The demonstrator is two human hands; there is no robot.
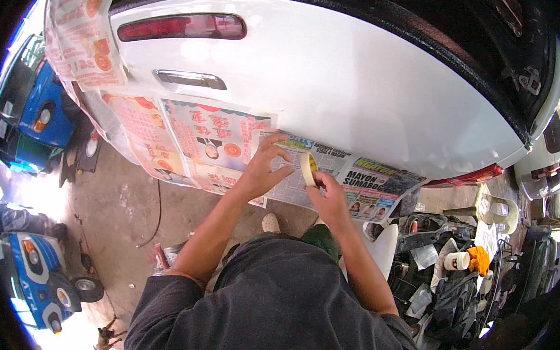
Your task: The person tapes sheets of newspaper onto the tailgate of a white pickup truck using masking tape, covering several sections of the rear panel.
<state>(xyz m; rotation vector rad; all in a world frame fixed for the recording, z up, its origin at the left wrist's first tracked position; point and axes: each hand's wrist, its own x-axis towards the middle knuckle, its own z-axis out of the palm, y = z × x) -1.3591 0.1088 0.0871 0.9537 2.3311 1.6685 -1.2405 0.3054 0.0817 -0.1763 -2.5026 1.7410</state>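
Observation:
A roll of masking tape (307, 169) is gripped in my right hand (327, 197), in front of a sheet of printed newspaper (327, 154). That sheet hangs along the lower edge of a white car panel (305, 70). At the sheet's upper left corner, my left hand (262, 171) has its fingers apart, the fingertips at the paper and the thumb pointing towards the roll. Whether a strip of tape lies under those fingertips cannot be made out. Left of the newspaper, paper printed in red (205, 146) covers more of the panel's lower part.
The panel bears a chrome handle (191, 79) and a red lamp (182, 26). Blue vehicles (48, 112) stand at left. At right are a pale plastic chair (498, 210), a white tub (456, 261), an orange cloth (478, 260) and piled car parts. A dark hose (158, 215) lies on the floor.

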